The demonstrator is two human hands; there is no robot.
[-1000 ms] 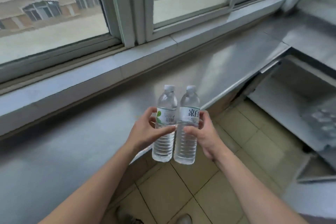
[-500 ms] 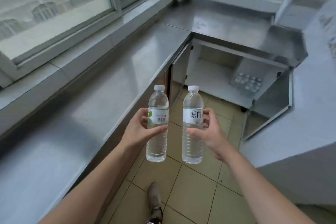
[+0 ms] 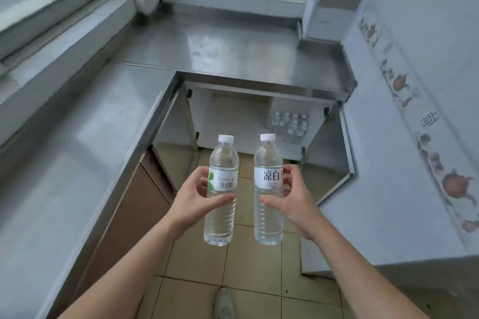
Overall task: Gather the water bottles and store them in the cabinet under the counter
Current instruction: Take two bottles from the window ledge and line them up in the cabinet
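I hold two clear water bottles with white caps upright over the tiled floor. My left hand [image 3: 193, 198] grips the left bottle [image 3: 221, 215] around its green-and-white label. My right hand [image 3: 294, 197] grips the right bottle [image 3: 268, 215] by its white label with dark characters. The bottles are a little apart. Ahead, under the steel counter [image 3: 246, 52], the cabinet [image 3: 233, 111] stands with both doors swung out. Several stored bottles [image 3: 289, 123] are grouped at its back right on the white shelf.
A long steel counter [image 3: 64, 163] runs along my left under the windows, with brown cabinet fronts [image 3: 134, 210] below. The right cabinet door [image 3: 334, 158] juts into the floor space. A white tiled wall [image 3: 414, 111] bounds the right. My shoe [image 3: 224, 303] shows on the beige tiles.
My view has turned right from the window counter to face the open cabinet. Both hands still hold their bottles, which have spread slightly apart.
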